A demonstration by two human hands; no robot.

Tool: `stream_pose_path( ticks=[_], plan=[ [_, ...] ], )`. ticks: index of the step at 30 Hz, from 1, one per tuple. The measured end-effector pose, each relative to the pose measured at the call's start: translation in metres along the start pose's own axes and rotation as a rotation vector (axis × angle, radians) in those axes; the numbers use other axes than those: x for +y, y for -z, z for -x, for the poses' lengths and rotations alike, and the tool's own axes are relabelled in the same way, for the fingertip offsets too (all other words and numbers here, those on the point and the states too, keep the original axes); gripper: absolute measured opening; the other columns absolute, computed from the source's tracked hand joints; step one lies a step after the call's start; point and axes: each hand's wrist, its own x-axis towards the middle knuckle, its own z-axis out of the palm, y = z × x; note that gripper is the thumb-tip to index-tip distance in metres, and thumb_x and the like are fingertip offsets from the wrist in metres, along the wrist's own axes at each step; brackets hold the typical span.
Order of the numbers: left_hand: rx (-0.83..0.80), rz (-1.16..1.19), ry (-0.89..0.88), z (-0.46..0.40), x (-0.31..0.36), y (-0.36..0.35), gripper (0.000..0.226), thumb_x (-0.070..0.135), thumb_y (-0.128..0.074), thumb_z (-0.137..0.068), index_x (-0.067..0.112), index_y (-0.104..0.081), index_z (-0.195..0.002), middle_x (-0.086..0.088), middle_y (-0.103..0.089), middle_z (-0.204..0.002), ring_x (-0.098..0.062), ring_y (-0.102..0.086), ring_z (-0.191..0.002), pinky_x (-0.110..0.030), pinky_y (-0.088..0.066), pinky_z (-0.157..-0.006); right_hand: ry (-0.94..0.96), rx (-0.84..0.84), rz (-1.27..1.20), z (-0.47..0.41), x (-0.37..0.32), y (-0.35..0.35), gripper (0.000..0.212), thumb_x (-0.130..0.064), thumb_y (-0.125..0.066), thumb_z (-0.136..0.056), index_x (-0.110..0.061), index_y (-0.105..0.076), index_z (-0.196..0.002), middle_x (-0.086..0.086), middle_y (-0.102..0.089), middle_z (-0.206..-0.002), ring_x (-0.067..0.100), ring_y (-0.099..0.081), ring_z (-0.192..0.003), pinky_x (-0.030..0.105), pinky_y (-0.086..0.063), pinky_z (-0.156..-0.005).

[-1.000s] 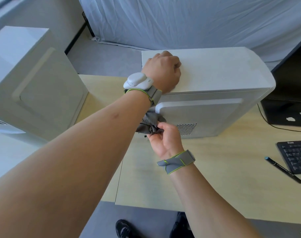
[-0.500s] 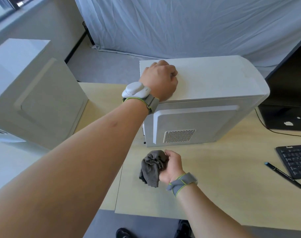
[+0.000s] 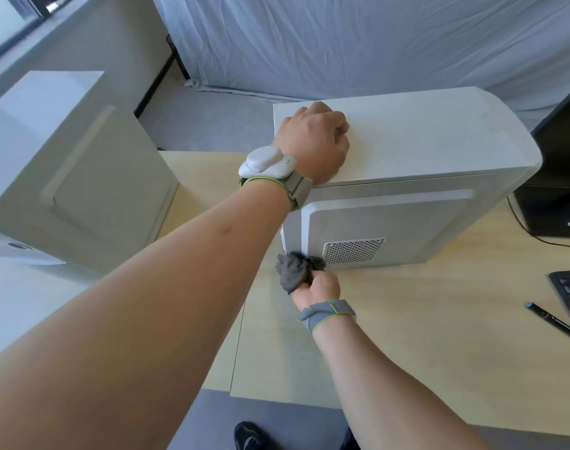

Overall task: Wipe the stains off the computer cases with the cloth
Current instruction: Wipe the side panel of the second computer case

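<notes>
Pale wood bench [image 3: 407, 336], white sheet behind. Left hand [image 3: 316, 141] rests fisted, holding nothing, atop white computer case [image 3: 423, 134]. Right hand [image 3: 319, 287] grips bunched grey cloth [image 3: 293, 271] against case's lower side corner.

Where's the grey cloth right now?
In the head view, the grey cloth is bunched in the right hand, pressed against the lower near corner of the white computer case, just left of its vent grille.
</notes>
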Motion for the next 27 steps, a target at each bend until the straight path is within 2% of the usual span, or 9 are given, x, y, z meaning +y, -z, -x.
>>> stream_pose_path(
  ticks=[1, 4, 7, 11, 16, 20, 23, 25, 27],
  plan=[
    [-0.002, 0.002, -0.003, -0.001, 0.003, 0.001, 0.028, 0.030, -0.047, -0.095, 0.027, -0.070, -0.111, 0.004, -0.060, -0.124, -0.023, -0.052, -0.112, -0.035, -0.037, -0.097, 0.085, -0.020, -0.109, 0.011, -0.013, 0.001, 0.017, -0.002, -0.057, -0.085, 0.002, -0.072, -0.092, 0.005, -0.067, -0.081, 0.015, -0.061, -0.065, 0.011, -0.046, -0.059],
    [-0.015, 0.007, -0.010, 0.002, 0.001, 0.002, 0.029, 0.029, -0.048, -0.095, 0.026, -0.071, -0.113, 0.002, -0.060, -0.125, -0.025, -0.052, -0.113, -0.036, -0.037, -0.098, -0.093, -0.184, -0.641, 0.042, -0.052, -0.001, 0.031, 0.017, -0.035, -0.074, 0.019, -0.065, -0.078, 0.023, -0.061, -0.078, 0.021, -0.059, -0.055, 0.017, -0.044, -0.047],
    [-0.024, 0.007, -0.005, 0.001, 0.003, 0.003, 0.029, 0.028, -0.048, -0.095, 0.025, -0.071, -0.113, 0.002, -0.060, -0.126, -0.026, -0.053, -0.114, -0.037, -0.038, -0.099, -0.038, -0.249, -0.670, 0.068, -0.084, 0.007, 0.062, 0.014, -0.025, -0.091, 0.003, -0.067, -0.046, 0.014, -0.062, -0.057, 0.017, -0.061, -0.044, 0.017, -0.047, -0.047],
    [-0.039, -0.005, -0.008, 0.003, 0.008, 0.006, 0.030, 0.029, -0.048, -0.097, 0.025, -0.070, -0.116, 0.001, -0.060, -0.129, -0.027, -0.052, -0.117, -0.037, -0.038, -0.101, 0.043, -0.254, -0.580, 0.100, -0.117, 0.022, 0.036, 0.012, -0.031, -0.093, 0.002, -0.064, -0.082, 0.014, -0.065, -0.074, 0.023, -0.064, -0.066, 0.032, -0.056, -0.078],
    [-0.053, 0.001, 0.008, 0.005, 0.003, 0.006, 0.031, 0.030, -0.049, -0.096, 0.025, -0.070, -0.119, 0.000, -0.060, -0.132, -0.028, -0.052, -0.120, -0.041, -0.039, -0.105, 0.135, -0.228, -0.495, 0.119, -0.158, 0.055, 0.032, 0.009, -0.032, -0.094, 0.005, -0.064, -0.091, 0.019, -0.071, -0.077, 0.027, -0.071, -0.063, 0.038, -0.061, -0.057],
    [-0.049, 0.012, 0.032, 0.007, 0.008, 0.007, 0.031, 0.029, -0.049, -0.096, 0.025, -0.071, -0.117, 0.001, -0.060, -0.132, -0.027, -0.053, -0.121, -0.040, -0.039, -0.106, 0.206, -0.151, -0.492, 0.100, -0.163, 0.099, 0.042, 0.011, -0.036, -0.082, 0.003, -0.069, -0.107, 0.027, -0.069, -0.104, 0.038, -0.070, -0.088, 0.059, -0.056, -0.087],
    [-0.045, 0.013, 0.032, 0.008, 0.008, 0.007, 0.030, 0.028, -0.050, -0.096, 0.025, -0.072, -0.117, 0.001, -0.060, -0.132, -0.027, -0.054, -0.120, -0.040, -0.040, -0.106, 0.214, -0.006, -0.494, 0.080, -0.145, 0.136, 0.042, 0.015, -0.030, -0.082, -0.007, -0.066, -0.088, 0.022, -0.065, -0.082, 0.034, -0.068, -0.064, 0.059, -0.060, -0.068],
    [-0.031, 0.017, 0.048, 0.006, 0.010, 0.006, 0.029, 0.027, -0.052, -0.096, 0.025, -0.073, -0.116, 0.001, -0.061, -0.132, -0.026, -0.054, -0.120, -0.038, -0.041, -0.105, 0.251, 0.114, -0.482, 0.058, -0.138, 0.158, 0.038, 0.015, -0.033, -0.084, -0.005, -0.065, -0.093, 0.023, -0.061, -0.084, 0.033, -0.063, -0.057, 0.049, -0.059, -0.054],
    [-0.016, 0.026, 0.056, 0.008, 0.010, 0.007, 0.029, 0.025, -0.053, -0.096, 0.024, -0.073, -0.116, 0.002, -0.061, -0.132, -0.024, -0.054, -0.120, -0.033, -0.041, -0.103, 0.313, 0.169, -0.491, 0.044, -0.136, 0.164, 0.031, 0.011, -0.042, -0.084, 0.001, -0.061, -0.106, 0.024, -0.057, -0.092, 0.035, -0.060, -0.065, 0.046, -0.057, -0.056]
  ],
)
